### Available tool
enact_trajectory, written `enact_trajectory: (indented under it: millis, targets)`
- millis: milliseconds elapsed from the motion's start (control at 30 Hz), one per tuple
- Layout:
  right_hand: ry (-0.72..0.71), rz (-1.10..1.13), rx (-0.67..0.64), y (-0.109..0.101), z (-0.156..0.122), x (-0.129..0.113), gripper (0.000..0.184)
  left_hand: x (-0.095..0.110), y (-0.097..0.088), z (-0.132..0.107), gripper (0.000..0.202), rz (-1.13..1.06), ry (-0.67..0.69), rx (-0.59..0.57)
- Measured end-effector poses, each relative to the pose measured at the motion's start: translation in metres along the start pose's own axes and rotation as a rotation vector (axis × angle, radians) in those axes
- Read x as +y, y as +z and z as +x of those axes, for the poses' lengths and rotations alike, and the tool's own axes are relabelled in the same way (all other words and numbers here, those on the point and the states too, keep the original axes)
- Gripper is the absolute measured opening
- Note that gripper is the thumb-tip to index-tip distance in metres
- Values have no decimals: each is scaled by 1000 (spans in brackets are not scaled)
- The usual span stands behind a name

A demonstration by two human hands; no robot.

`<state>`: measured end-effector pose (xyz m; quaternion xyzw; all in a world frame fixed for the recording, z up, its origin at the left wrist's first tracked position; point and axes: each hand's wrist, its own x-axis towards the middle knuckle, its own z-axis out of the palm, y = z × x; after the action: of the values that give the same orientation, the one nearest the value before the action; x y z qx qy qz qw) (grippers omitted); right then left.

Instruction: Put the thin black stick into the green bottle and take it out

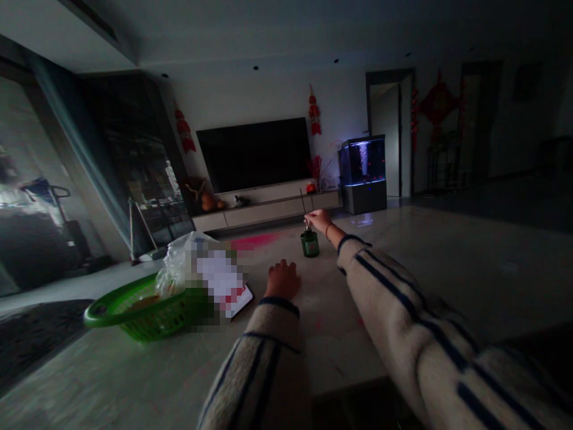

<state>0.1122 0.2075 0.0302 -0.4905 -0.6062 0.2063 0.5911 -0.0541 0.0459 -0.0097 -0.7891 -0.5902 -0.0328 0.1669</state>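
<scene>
A small dark green reed diffuser bottle stands upright on the table in front of me. My right hand is just above its neck, with thumb and fingers pinched on a thin dark reed stick. The stick points upward; its lower end is at the bottle mouth, and I cannot make out how deep it goes. Nearer to me, my left hand rests palm down on the tabletop, fingers slightly bent and apart, holding nothing. It is left of the bottle and does not touch it.
At the left stands a green plastic basket with a clear plastic bag in it. A blurred white packet lies beside it. Beyond the table are a television, a low cabinet and a lit fish tank.
</scene>
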Motion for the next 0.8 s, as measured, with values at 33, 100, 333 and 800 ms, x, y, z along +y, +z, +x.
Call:
enact_trajectory:
  millis: [33, 100, 333, 800]
  targets:
    - [3, 45, 21, -2, 2, -5, 19, 0, 0, 0, 38, -1, -1, -5]
    - [12, 134, 60, -9, 5, -15, 19, -1, 1, 1, 38, -2, 7, -8]
    - [43, 343, 122, -66, 0, -39, 14, -3, 2, 2, 35, -17, 20, -10]
    - [562, -139, -826, -135, -50, 6, 12, -5, 2, 4, 38, -123, 26, -52]
